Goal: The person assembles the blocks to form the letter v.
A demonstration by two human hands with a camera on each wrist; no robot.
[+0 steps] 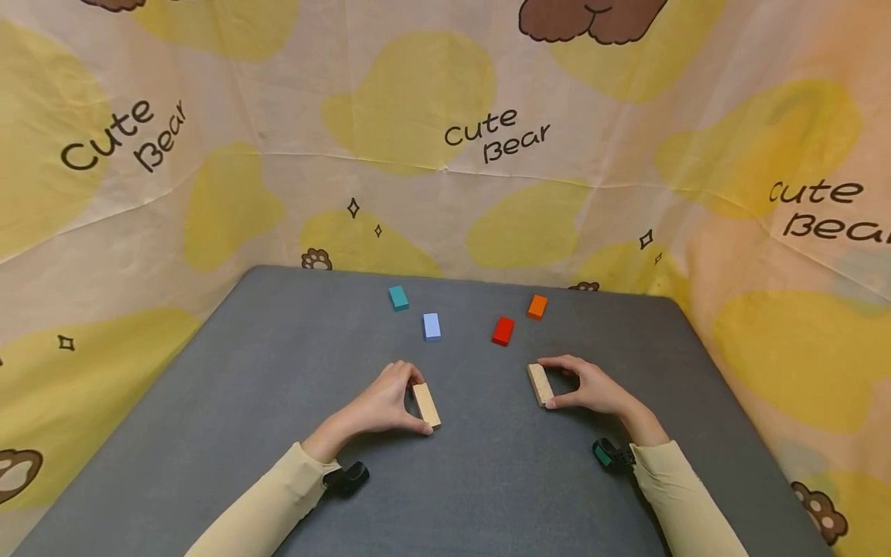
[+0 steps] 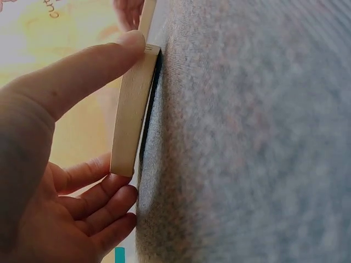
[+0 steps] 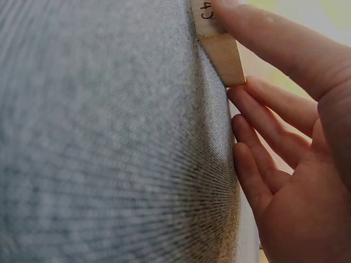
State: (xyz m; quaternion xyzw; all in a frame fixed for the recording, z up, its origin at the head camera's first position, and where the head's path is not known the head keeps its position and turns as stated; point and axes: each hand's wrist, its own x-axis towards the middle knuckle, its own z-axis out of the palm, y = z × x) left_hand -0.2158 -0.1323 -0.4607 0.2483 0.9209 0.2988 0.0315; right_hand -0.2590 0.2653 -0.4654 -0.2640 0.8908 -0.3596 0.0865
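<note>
My left hand (image 1: 383,402) pinches a plain wooden block (image 1: 427,406) lengthwise, thumb on the near end and fingertips on the far end. In the left wrist view a thin dark gap shows along the underside of this wooden block (image 2: 129,120), close over the grey tabletop. Across from it, my right hand (image 1: 590,388) holds a second wooden block (image 1: 540,385) the same way, thumb at the near end. Dark printed characters mark one face of that second block (image 3: 207,16) in the right wrist view, partly covered by the thumb. The two blocks stand apart.
Farther back on the grey table (image 1: 292,348) lie a teal block (image 1: 398,298), a light blue block (image 1: 431,326), a red block (image 1: 503,331) and an orange block (image 1: 537,306). A printed cloth (image 1: 404,100) hangs behind and around the table.
</note>
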